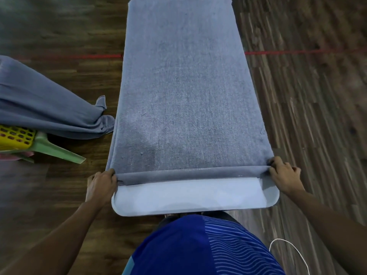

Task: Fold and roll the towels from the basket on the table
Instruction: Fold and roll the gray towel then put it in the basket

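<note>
Left hand (102, 183), right hand (284, 175), grip pinching rolled towel (184, 86) ends (near edge), rest spread beyond.

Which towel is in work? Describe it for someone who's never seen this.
The long pale table runs down the middle of the frame over the dark wood floor. The grey-blue terry towel covers nearly all of it, its near end rolled and gripped by the left hand and right hand. Unlike the crumpled grey-blue towel heap at left, it lies spread flat.
</note>
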A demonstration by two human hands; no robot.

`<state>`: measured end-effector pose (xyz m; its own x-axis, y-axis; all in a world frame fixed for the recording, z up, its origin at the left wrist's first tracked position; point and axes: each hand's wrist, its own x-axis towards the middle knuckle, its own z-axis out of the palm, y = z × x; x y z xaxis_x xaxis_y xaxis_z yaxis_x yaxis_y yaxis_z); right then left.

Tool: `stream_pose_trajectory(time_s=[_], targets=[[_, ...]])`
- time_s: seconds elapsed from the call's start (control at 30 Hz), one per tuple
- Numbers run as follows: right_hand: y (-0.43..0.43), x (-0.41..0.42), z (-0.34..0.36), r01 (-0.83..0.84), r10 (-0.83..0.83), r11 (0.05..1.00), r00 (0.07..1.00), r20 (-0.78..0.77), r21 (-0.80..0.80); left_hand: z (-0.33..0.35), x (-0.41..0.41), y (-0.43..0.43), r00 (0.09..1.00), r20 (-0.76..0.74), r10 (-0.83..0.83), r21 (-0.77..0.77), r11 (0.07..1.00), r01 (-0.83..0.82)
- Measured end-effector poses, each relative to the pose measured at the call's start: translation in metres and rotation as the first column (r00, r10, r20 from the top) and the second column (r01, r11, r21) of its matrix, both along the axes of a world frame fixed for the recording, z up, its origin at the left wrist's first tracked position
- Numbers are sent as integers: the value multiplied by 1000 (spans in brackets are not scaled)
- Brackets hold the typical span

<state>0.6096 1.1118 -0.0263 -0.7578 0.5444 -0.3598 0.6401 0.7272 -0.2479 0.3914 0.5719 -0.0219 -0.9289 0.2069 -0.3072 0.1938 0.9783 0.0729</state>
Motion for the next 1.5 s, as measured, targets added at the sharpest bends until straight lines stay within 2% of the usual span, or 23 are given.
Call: stream_pose_trajectory(time_s=[0.07, 0.13, 0.2, 0.33, 0.4, 0.5, 0.6, 0.67, 0.8, 0.9, 1.03, 1.1, 1.17, 1.27, 1.33, 1.43, 1.5], targets=[[1, -3, -2, 38, -38, 999, 999, 23, 3, -2, -2, 7, 997, -3, 80, -8, 997, -80], [2, -6, -2, 77, -80, 995, 996, 44, 63, -7, -1, 13, 991, -69, 114, -66, 991, -118], [2, -9, -1, 100, -100, 989, 995, 1, 110, -7, 2, 19, 977, -135, 167, -58, 983, -177], [2, -10, -2, -65, 88, 989, 981, -173, 131, -8, 7, 27, 943, -102, 317, 268, 922, -280], [-1, -8, -1, -92, 116, 988, 971, -207, 122, -11, 15, 27, 946, -125, 298, 321, 915, -246], [-13, -1, -5, -116, 135, 987, 974, -181, 113, -18, 34, 17, 979, -128, 158, 314, 943, -111], [-21, 7, -15, -188, 209, 973, 964, -165, 135, -24, 43, 5, 986, -169, -7, 212, 976, 44], [-18, 2, -15, -172, 192, 978, 964, -185, 118, -23, 39, 2, 982, -176, -65, 163, 982, 94], [-12, -13, -2, -176, 189, 981, 959, -212, 82, -14, 28, 7, 992, -129, -15, 166, 985, 37], [-3, -15, 5, -184, 188, 982, 967, -172, 40, -7, 18, 12, 996, -86, 26, 167, 986, -11], [5, -15, 8, -222, 231, 969, 969, -86, 107, -2, 3, 6, 995, -72, -65, 139, 987, 75], [5, -16, 9, -196, 200, 974, 979, -29, 117, 0, -2, 3, 991, -56, -122, 105, 986, 127], [4, -18, 10, -159, 157, 985, 987, 34, 72, 2, -10, 3, 992, 17, -126, 75, 989, 124], [6, -21, 6, -139, 139, 990, 988, 67, 1, 4, -19, 6, 989, 144, -39, 26, 999, 35], [6, -22, 5, -134, 133, 991, 991, 33, 24, 1, -20, 9, 994, 108, 13, 47, 999, -18], [9, -20, 0, -110, 139, 968, 984, -114, 226, -2, -13, 13, 995, -85, 44, 39, 998, -41], [8, -17, -2, -153, 205, 951, 963, -174, 270, -4, -6, 14, 991, -126, 40, 106, 994, -26]])
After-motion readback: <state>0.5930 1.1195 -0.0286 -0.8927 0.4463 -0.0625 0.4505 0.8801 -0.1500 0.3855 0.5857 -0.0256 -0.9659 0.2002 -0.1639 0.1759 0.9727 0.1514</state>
